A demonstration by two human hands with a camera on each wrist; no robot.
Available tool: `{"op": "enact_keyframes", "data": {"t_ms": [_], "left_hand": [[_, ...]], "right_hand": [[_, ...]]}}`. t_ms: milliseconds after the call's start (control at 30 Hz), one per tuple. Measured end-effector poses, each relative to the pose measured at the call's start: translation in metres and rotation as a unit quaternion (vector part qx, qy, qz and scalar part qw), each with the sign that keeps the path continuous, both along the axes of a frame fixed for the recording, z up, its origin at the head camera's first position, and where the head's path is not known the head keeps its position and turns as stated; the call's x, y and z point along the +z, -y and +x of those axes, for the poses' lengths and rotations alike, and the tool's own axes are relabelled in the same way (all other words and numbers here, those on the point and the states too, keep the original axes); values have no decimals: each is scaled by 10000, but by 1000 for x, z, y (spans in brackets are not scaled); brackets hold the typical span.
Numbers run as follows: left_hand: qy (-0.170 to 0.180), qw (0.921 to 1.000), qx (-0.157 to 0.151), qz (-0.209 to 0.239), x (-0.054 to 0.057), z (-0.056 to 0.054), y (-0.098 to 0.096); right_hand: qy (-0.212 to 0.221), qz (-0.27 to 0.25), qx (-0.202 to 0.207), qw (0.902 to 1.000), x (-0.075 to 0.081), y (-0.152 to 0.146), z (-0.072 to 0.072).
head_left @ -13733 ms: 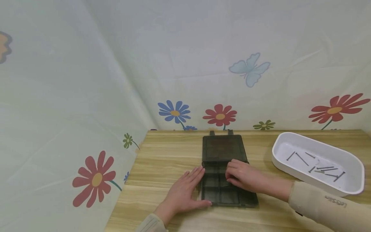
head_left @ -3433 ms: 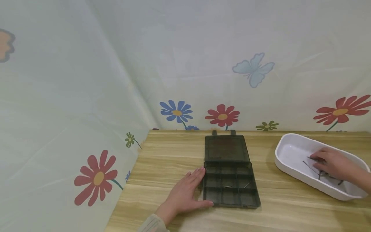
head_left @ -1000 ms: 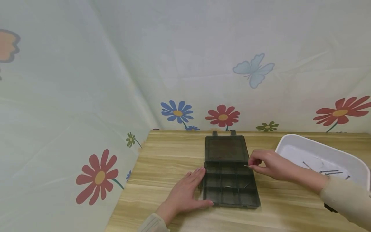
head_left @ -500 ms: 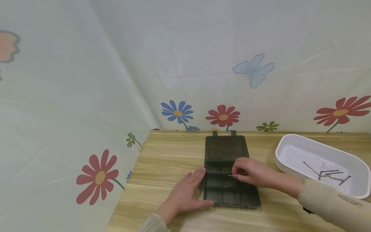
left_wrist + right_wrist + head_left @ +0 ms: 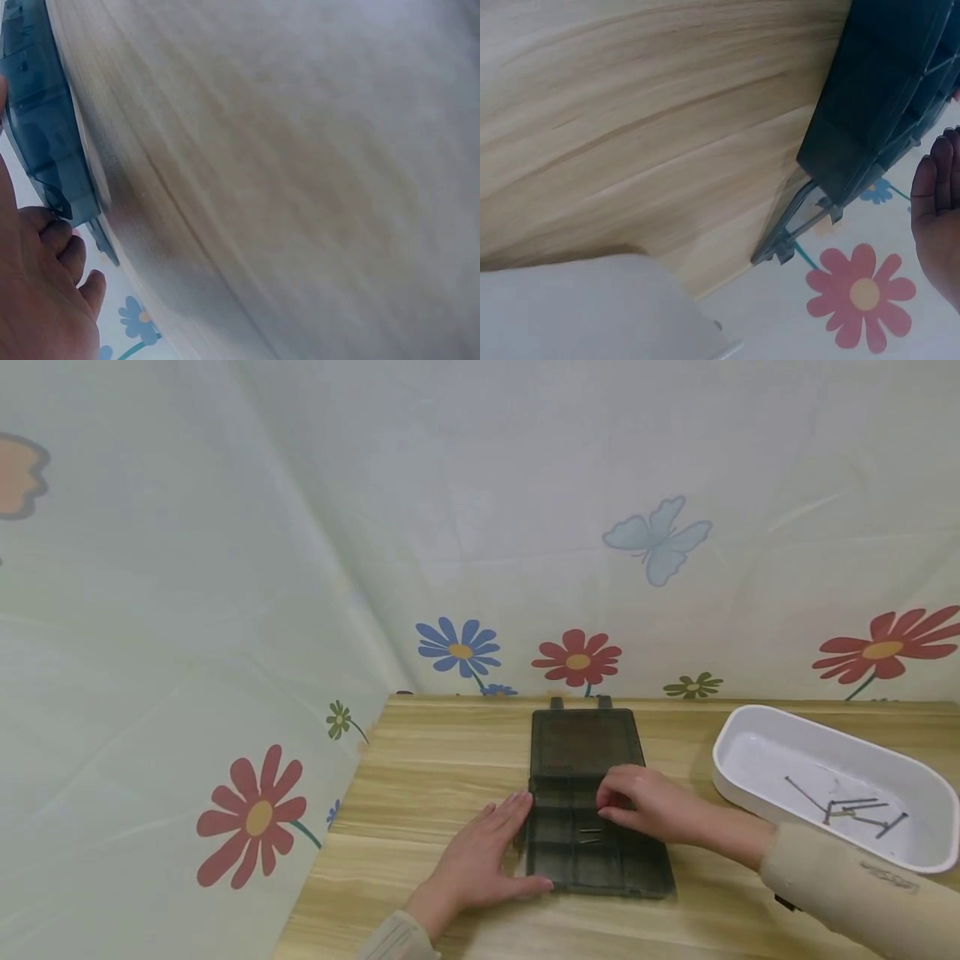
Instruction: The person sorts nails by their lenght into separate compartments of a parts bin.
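Observation:
A dark translucent compartment box (image 5: 555, 860) lies with its lid (image 5: 585, 739) folded back on the table. My left hand (image 5: 476, 864) rests along its left side, fingers extended and thumb at the near left corner; the left wrist view shows fingertips touching the box's wall (image 5: 52, 127). Over the right-hand compartments hovers my right hand (image 5: 652, 806), fingers loosely bent, with nothing visible between thumb and forefinger. Just below its fingertips, two thin nails (image 5: 590, 831) lie in the middle compartment. The right-hand compartments are partly hidden by this hand.
A white tray (image 5: 757, 793) with several nails (image 5: 855, 802) stands at the right, its near edge behind my right sleeve (image 5: 840, 877). The wood-grain table (image 5: 442, 735) meets a flower-printed backdrop (image 5: 487, 527) at the back.
My right hand brought a nail from the white tray to the box and has let it go in the middle compartment, beside another. My left hand has stayed at the box's side.

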State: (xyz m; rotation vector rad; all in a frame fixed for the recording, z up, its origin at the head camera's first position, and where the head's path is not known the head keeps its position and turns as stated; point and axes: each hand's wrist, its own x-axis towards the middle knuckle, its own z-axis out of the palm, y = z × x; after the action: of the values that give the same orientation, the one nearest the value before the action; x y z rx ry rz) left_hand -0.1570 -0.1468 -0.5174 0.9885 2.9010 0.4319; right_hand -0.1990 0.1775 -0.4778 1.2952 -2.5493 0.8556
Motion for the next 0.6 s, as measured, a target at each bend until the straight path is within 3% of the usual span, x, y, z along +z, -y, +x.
{"op": "enact_keyframes", "data": {"t_ms": [433,600], "left_hand": [[60,10000,-79,-15,-1,-1,0],[80,9999,-68,0,1,-1,0]], "right_hand": [[72,-176,-250,9995,19,-40,6],[-66,-58,-599,9982,31,-65,10]]}}
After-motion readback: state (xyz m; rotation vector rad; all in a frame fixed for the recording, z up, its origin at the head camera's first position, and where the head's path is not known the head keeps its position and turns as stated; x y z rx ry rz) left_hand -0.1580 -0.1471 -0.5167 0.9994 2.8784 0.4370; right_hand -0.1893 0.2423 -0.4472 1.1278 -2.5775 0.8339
